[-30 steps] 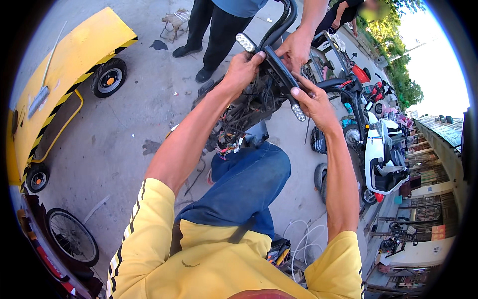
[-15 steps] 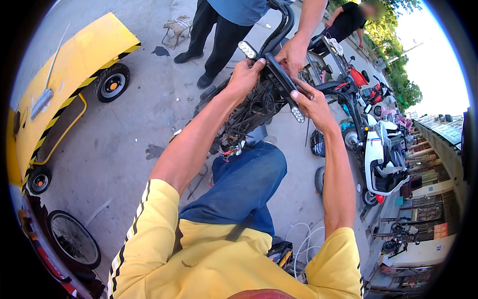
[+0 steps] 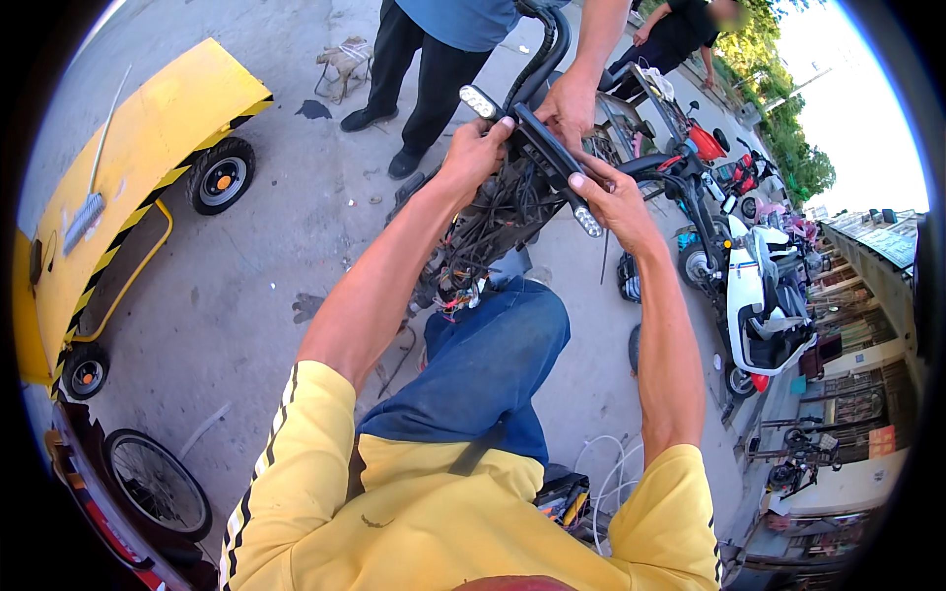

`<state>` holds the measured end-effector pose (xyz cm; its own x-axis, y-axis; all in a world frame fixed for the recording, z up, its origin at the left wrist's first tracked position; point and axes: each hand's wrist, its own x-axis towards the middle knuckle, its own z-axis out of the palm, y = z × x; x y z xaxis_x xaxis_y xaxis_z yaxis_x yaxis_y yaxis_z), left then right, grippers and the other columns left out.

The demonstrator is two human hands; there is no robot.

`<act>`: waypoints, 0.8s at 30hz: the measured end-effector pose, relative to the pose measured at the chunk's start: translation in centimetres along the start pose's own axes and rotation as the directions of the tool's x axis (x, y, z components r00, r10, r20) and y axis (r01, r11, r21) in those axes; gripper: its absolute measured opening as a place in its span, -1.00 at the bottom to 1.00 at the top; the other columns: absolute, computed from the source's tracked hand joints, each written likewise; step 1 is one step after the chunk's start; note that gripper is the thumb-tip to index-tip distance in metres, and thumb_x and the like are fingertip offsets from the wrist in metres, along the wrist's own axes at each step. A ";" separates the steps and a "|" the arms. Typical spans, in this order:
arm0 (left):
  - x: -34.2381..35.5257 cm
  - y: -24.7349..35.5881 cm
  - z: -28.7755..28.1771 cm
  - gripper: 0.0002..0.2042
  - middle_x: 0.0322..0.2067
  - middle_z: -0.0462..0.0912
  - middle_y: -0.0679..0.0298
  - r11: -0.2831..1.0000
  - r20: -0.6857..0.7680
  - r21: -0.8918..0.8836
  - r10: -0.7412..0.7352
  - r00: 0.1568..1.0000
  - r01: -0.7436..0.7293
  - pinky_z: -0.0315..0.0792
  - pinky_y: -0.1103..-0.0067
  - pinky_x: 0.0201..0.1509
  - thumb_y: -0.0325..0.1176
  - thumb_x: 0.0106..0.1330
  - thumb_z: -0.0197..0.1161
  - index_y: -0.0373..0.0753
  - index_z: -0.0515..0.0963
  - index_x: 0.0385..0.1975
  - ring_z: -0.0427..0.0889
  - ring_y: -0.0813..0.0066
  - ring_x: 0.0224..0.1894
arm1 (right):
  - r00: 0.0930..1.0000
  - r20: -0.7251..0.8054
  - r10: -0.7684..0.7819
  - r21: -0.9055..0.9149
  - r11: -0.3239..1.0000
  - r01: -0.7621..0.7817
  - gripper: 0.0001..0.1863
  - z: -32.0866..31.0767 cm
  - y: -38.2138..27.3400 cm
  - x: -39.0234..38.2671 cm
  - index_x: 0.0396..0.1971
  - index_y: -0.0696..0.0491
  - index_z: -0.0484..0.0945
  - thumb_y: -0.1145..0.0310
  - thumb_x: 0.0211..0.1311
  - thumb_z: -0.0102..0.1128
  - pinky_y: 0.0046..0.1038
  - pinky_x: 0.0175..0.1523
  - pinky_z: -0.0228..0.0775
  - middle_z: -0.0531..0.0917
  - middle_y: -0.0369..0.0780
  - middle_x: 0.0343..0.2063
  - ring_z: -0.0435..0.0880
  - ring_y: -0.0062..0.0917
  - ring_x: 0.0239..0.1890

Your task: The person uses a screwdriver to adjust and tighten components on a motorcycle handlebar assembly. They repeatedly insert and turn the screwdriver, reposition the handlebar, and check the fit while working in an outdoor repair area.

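Note:
My left hand point(image 3: 475, 150) grips the left part of a black bar-shaped light unit point(image 3: 544, 160) with white lamp ends. On the bar's right part, close to its lower lamp end, rests my right hand point(image 3: 613, 197), fingers curled on it. A tangle of black wires point(image 3: 493, 222) hangs below the bar, on the front of a dark scooter. Another person's hand point(image 3: 567, 108) holds the black handlebar tube point(image 3: 545, 54) just above the bar. My knee in blue jeans point(image 3: 493, 364) is under the wiring.
A person in dark trousers point(image 3: 424, 69) stands behind the scooter. A yellow cart point(image 3: 128, 167) with small wheels is at the left. Parked scooters point(image 3: 749, 286) line the right side. A bicycle wheel point(image 3: 158, 483) lies at lower left, white cables point(image 3: 606, 473) by my hip.
The view has shifted slightly and both hands have moved a little lower and right along the light bar. The other person's hand stays on the handlebar tube.

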<state>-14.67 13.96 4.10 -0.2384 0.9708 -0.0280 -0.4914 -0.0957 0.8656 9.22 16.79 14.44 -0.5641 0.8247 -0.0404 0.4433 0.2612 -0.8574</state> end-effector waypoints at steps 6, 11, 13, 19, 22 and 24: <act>-2.7 0.6 -0.3 -0.85 -0.51 0.34 0.49 0.978 -0.136 -0.205 -0.062 0.989 0.034 -0.01 0.62 -0.57 -0.29 0.63 0.17 -0.24 0.52 -0.04 0.14 0.75 -0.61 | 0.998 -0.018 -0.065 -0.029 0.998 0.064 -0.14 0.1 0.7 -0.1 0.51 0.20 0.47 0.07 0.35 0.58 -0.42 0.31 0.44 0.71 -0.08 0.16 0.64 -0.49 0.18; -5.9 -2.6 -2.7 -0.74 -0.28 0.46 0.26 0.785 -0.139 -0.607 -0.257 0.956 0.123 0.31 0.53 -0.29 -0.60 0.41 0.04 -0.34 0.43 0.07 0.38 0.48 -0.36 | 0.942 -0.220 -0.252 -0.213 0.955 0.206 -0.28 -0.3 -0.3 -2.9 0.40 0.20 0.57 0.08 0.38 0.51 -0.52 -0.07 0.42 0.69 -0.22 -0.08 0.51 -0.68 -0.23; -7.4 -4.4 -3.6 -0.68 -0.20 0.48 0.20 0.752 -0.160 -0.651 -0.270 0.949 0.104 0.36 0.51 -0.21 -0.69 0.33 0.00 -0.37 0.41 0.08 0.42 0.42 -0.28 | 0.926 -0.299 -0.231 -0.071 0.973 0.220 -0.44 -0.6 -1.8 -5.0 0.29 0.19 0.62 0.14 0.46 0.37 -0.55 -0.19 0.30 0.65 -0.26 -0.14 0.37 -0.72 -0.32; -11.4 -6.8 -3.5 -0.63 0.08 0.61 -0.05 0.711 -0.158 -0.691 -0.329 0.931 0.134 0.64 0.45 0.08 -0.78 0.47 -0.06 -0.51 0.39 0.24 0.66 0.26 0.00 | 0.827 -0.505 -0.249 -0.148 0.968 0.201 -0.67 -3.0 -4.3 -13.6 -0.05 0.15 0.66 0.17 0.67 0.09 -0.62 -0.29 0.29 0.69 -0.30 -0.30 0.49 -0.71 -0.35; -13.1 -7.5 -3.2 -0.73 0.16 0.64 -0.12 0.724 -0.132 -0.675 -0.306 0.943 0.140 0.72 0.45 0.26 -0.64 0.62 0.01 -0.53 0.41 0.24 0.73 0.18 0.15 | 0.763 -0.550 -0.339 -0.345 0.925 0.162 -0.65 -4.7 -3.4 -18.2 -0.14 0.16 0.65 0.15 0.68 0.10 -0.61 -0.29 0.35 0.70 -0.29 -0.32 0.58 -0.65 -0.35; -13.8 -8.6 -3.8 -0.75 0.18 0.65 -0.14 0.755 -0.122 -0.637 -0.301 0.946 0.158 0.74 0.46 0.29 -0.57 0.67 0.05 -0.54 0.43 0.23 0.75 0.16 0.18 | 0.740 -0.580 -0.340 -0.377 0.917 0.126 -0.64 -5.6 -2.3 -21.0 -0.19 0.16 0.62 0.14 0.68 0.13 -0.60 -0.32 0.33 0.67 -0.28 -0.36 0.58 -0.65 -0.39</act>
<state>-10.35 0.56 -4.86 -0.1800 0.9201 -0.3479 -0.9419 -0.0593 0.3305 23.94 1.68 20.10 -0.1642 0.8125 0.5594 0.5986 0.5328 -0.5982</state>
